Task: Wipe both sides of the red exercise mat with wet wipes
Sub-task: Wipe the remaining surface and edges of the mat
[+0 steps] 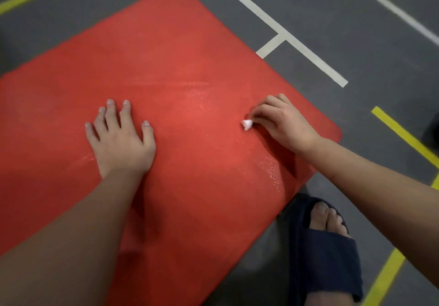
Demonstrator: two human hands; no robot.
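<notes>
The red exercise mat (pixel 180 51) lies flat on the grey floor and fills most of the view. My left hand (pixel 121 139) presses flat on the mat's middle, fingers spread. My right hand (pixel 282 123) is near the mat's right corner with its fingers curled round a small bunched white wet wipe (pixel 247 124); only a tip of the wipe shows, touching the mat. Wet, shiny streaks show on the mat between the hands and near its right edge.
A foot in a dark blue slipper (pixel 330 248) stands on the grey floor just off the mat's lower right edge. White tape lines (pixel 287 36) and yellow tape lines (pixel 403 134) cross the floor around the mat.
</notes>
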